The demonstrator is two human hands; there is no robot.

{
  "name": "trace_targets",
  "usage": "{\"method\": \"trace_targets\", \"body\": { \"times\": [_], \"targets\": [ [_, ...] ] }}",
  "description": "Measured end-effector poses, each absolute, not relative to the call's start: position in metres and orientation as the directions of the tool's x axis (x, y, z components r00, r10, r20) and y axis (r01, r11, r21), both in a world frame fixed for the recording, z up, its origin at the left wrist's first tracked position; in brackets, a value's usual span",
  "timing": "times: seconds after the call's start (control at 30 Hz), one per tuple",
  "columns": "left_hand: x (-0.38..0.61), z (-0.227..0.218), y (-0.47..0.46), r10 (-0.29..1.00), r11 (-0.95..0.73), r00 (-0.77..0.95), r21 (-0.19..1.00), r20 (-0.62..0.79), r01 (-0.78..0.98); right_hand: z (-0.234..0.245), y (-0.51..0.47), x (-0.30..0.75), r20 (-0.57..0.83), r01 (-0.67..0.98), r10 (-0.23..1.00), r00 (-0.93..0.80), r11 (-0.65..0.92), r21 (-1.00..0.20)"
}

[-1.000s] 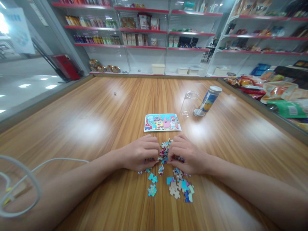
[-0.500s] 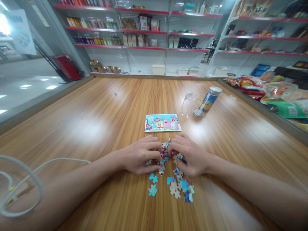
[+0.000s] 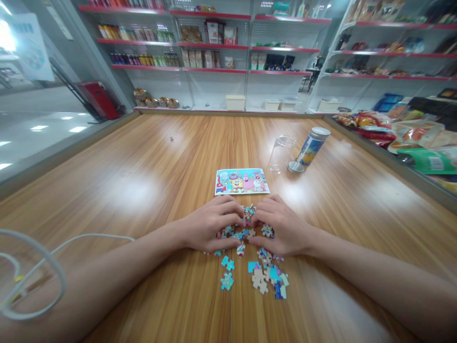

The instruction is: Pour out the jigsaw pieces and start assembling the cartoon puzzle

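Observation:
My left hand (image 3: 213,223) curves over a pile of jigsaw puzzle pieces (image 3: 246,234), its thumb apart from its fingers. Facing it from the other side, my right hand (image 3: 280,225) bends its fingers at the pile, thumb also apart. Both hands touch or nearly touch the pieces; no piece shows gripped, though some lie hidden under the palms. Nearer to me are two blue pieces (image 3: 226,281) and a looser cluster of puzzle pieces (image 3: 260,280), some grey side up. Just beyond the hands lies a picture card (image 3: 242,182) with cartoon figures.
A clear open jar (image 3: 282,155), a metal lid (image 3: 296,166) and a blue lidded canister (image 3: 314,146) stand beyond my right hand. A white cable (image 3: 89,237) loops by my left forearm. Snack packets (image 3: 414,136) are beyond the table's right edge, shelves (image 3: 214,46) at the back.
Both hands have moved slightly away from me over the pile. My right thumb has swung inward to the left. Pieces between and under the hands have shifted, showing more by my left thumb.

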State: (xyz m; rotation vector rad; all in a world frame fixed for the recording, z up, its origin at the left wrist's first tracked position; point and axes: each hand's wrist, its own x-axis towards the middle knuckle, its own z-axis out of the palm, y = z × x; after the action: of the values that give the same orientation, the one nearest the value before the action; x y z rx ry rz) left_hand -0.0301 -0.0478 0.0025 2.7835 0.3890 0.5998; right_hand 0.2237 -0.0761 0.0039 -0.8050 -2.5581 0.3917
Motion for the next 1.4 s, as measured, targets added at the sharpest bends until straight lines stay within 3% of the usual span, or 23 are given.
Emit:
{"method": "trace_targets", "body": {
  "times": [0.3, 0.97, 1.23, 1.4],
  "targets": [
    [-0.032, 0.001, -0.046, 0.377, -0.913, 0.844, 0.307, 0.381, 0.269, 0.003, -0.078, 0.223, 0.272, 0.492, 0.623, -0.733, 0.763, -0.420],
    [-0.031, -0.004, -0.042, 0.385, -0.913, 0.810, 0.312, 0.442, 0.264, 0.005, -0.077, 0.224, 0.257, 0.510, 0.619, -0.742, 0.770, -0.385],
    [-0.032, -0.013, -0.038, 0.445, -0.891, 0.756, 0.321, 0.479, 0.321, -0.002, -0.072, 0.226, 0.365, 0.411, 0.521, -0.772, 0.846, -0.338],
    [-0.031, -0.008, -0.044, 0.361, -0.925, 0.802, 0.290, 0.476, 0.244, 0.000, -0.073, 0.226, 0.373, 0.338, 0.450, -0.812, 0.882, -0.327]
  ]
}}
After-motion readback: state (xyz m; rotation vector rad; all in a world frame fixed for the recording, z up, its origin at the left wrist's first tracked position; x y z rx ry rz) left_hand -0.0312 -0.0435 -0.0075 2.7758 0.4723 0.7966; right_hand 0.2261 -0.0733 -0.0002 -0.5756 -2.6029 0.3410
